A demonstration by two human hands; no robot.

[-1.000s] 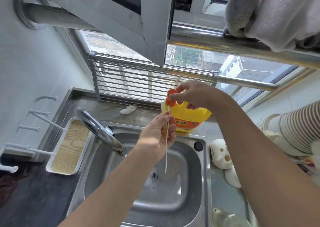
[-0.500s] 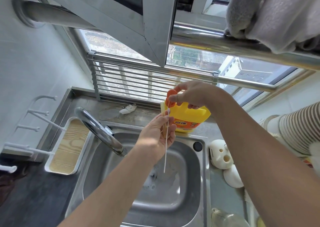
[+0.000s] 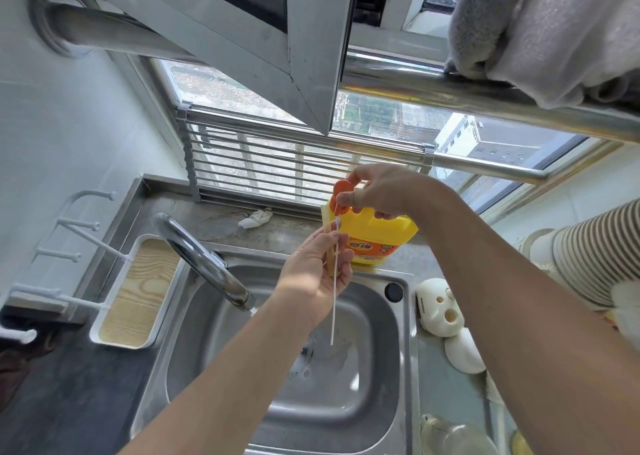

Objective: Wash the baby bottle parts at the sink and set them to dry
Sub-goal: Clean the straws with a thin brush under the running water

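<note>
Change: none; both hands stay.
Left hand (image 3: 313, 269): pinches one white straw (image 3: 333, 316) over sink (image 3: 412, 350).
Right hand (image 3: 381, 194): grips orange cap (image 3: 341, 191) of one detergent bottle (image 3: 379, 243).
Desk (image 3: 448, 394): two white parts (image 3: 440, 310), right.

Yellow detergent bottle (image 3: 377, 238), orange cap (image 3: 341, 193)

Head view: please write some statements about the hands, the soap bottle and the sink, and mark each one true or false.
1. The right hand grips the orange pump of the yellow bottle. True.
2. The left hand holds a thin white straw over the sink. True.
3. The bottle lies inside the sink. False: it stands on the counter behind the sink.
4. The white parts lie left of the sink. False: they lie on the counter to its right.
</note>
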